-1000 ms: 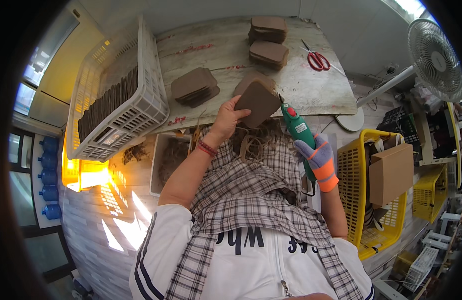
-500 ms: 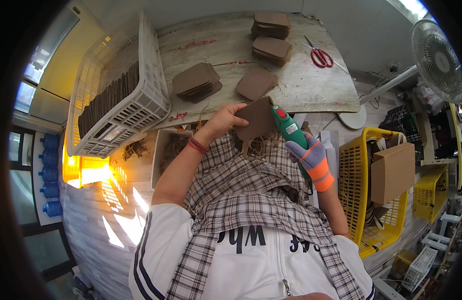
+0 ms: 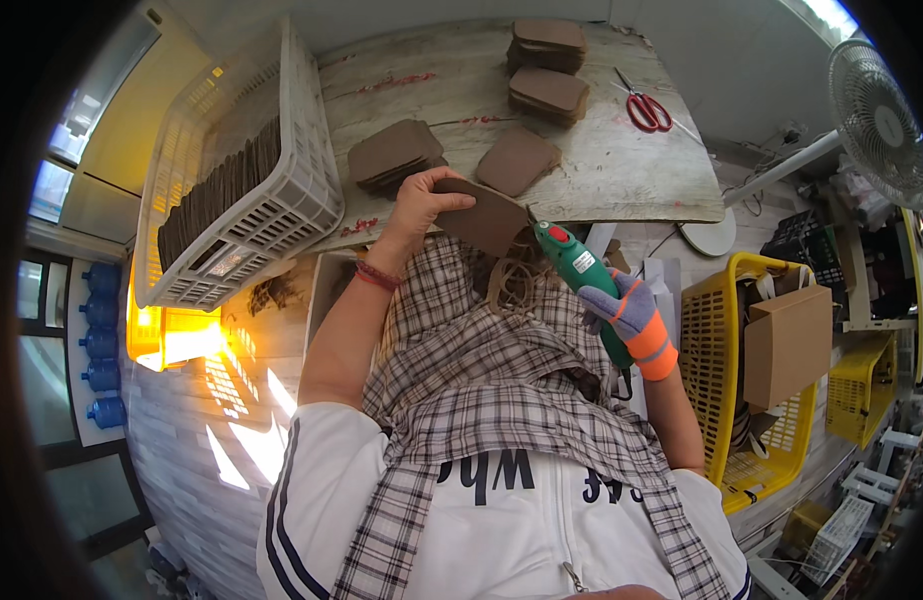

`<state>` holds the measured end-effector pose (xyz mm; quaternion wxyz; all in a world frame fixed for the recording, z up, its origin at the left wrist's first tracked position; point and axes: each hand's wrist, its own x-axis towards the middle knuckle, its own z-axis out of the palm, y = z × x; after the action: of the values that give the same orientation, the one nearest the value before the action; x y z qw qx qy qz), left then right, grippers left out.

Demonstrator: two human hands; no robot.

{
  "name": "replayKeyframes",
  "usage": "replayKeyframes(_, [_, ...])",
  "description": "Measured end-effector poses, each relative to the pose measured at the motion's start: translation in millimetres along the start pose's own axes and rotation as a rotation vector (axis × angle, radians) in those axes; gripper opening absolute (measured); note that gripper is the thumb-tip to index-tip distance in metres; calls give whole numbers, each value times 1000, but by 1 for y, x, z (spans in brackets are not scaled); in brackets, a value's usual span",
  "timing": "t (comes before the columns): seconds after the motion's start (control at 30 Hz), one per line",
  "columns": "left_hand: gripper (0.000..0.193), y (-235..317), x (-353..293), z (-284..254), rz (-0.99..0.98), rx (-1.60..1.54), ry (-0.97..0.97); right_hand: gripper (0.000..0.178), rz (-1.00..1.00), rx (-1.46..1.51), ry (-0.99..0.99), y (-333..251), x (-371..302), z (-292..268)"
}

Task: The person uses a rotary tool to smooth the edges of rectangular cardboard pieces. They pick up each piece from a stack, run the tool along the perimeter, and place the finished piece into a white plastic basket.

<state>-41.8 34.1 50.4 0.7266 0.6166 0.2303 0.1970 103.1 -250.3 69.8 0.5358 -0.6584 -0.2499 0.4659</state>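
My bare left hand [image 3: 424, 208], with a red band at the wrist, pinches the left end of a brown, round-cornered panel [image 3: 490, 222] over my lap. My right hand [image 3: 634, 318], in a grey and orange glove, wraps around a green electric cutter [image 3: 579, 264] with a red button. The cutter's tip is at the panel's right edge; whether they touch, I cannot tell. Thin tan offcut strips [image 3: 512, 287] hang in loops below the panel. Similar brown panels lie beyond it on the table: a loose pile [image 3: 397, 152] at left and another pile [image 3: 519, 160] nearer the middle.
On the worn table [image 3: 432, 85] lie more stacked panels [image 3: 548, 92] and red-handled scissors [image 3: 646, 110]. A white crate [image 3: 317, 150] with a row of brown panels stands at left. Yellow baskets [image 3: 710, 375] and a fan [image 3: 882, 125] are at right.
My left hand has shifted left and up along the panel, which now tilts down to the right. The cutter has drawn slightly down and right.
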Motion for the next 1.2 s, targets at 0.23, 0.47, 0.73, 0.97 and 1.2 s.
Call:
replayKeyframes(0.23, [14, 4, 0, -5, -68, 5, -90, 33, 38, -49, -42, -5, -2, 2])
replayKeyframes(0.47, [15, 4, -2, 4, -111, 126, -158, 38, 35, -148, -40, -1, -1, 4])
replayKeyframes(0.73, [16, 3, -1, 21, -164, 272, -321, 39, 16, -122, -42, -1, 3, 11])
replayKeyframes(0.97, [18, -5, 4, 33, -215, 279, -378, 36, -33, -72, -26, -1, 18, 16])
replayKeyframes(1.2, [17, -43, -2, 5, -50, -667, 105, 36, -41, 53, 178, 17, 24, 9])
